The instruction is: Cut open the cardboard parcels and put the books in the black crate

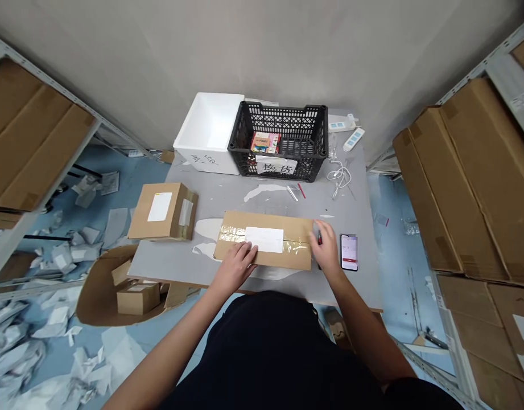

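Observation:
A long, flat cardboard box [298, 259] lies on the grey table, with clear tape along its middle and a white label [265, 240] on top. My left hand [235, 263] grips its front edge left of centre, fingers over the top beside the label. My right hand [325, 246] is closed around the box's right end, thumb and index finger at the edge. Between that hand and the box shows part of a slim black-and-red object [320, 236]; the hand hides most of it. A phone [349, 252] with a lit screen lies right of my right hand.
A second carton [153, 210] stands left on the table [244, 196]. Behind are a white foam bin [208, 156] and a black crate [279, 168] holding small colourful boxes. Cables [341, 176] and power strips [354, 139] lie back right. Shelves with cartons flank both sides; wrappers litter the floor.

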{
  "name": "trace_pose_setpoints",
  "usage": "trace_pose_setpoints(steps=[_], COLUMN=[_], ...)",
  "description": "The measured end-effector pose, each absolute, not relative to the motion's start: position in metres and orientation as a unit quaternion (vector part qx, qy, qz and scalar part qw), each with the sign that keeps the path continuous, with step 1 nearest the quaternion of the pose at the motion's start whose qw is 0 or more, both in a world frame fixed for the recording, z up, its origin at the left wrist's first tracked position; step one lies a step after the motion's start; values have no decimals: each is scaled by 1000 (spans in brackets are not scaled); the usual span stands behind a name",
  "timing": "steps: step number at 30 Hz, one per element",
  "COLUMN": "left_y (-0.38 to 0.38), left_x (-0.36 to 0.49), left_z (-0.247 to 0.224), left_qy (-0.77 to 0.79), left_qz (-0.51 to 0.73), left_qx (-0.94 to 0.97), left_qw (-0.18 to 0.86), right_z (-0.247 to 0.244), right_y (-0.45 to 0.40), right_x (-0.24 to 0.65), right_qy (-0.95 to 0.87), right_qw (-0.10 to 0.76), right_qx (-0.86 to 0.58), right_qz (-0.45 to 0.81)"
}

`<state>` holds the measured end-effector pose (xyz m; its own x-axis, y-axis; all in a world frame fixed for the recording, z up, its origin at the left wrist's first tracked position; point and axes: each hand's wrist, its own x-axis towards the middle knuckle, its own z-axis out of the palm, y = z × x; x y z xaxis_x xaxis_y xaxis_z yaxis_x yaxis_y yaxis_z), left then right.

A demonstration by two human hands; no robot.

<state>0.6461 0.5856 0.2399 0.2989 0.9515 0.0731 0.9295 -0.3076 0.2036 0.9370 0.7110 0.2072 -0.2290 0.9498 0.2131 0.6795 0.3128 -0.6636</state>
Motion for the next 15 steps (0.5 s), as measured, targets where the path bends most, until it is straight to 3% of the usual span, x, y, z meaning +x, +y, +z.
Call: trace_pose_setpoints(steps=[2,5,15], left_y=[585,585,589], left_x=[648,650,647], left_z=[240,240,237], left_qy=[589,593,588], left_qz=[83,78,45], left_qx=[801,799,800], left_qw=[61,63,109], right_z=[238,257,258], right_y=[719,728,737], right_x=[912,879,841], right_qy=[-864,-925,-936], right_qw=[197,79,-97], right_qx=[-412,-333,-333], right_qz=[212,164,53])
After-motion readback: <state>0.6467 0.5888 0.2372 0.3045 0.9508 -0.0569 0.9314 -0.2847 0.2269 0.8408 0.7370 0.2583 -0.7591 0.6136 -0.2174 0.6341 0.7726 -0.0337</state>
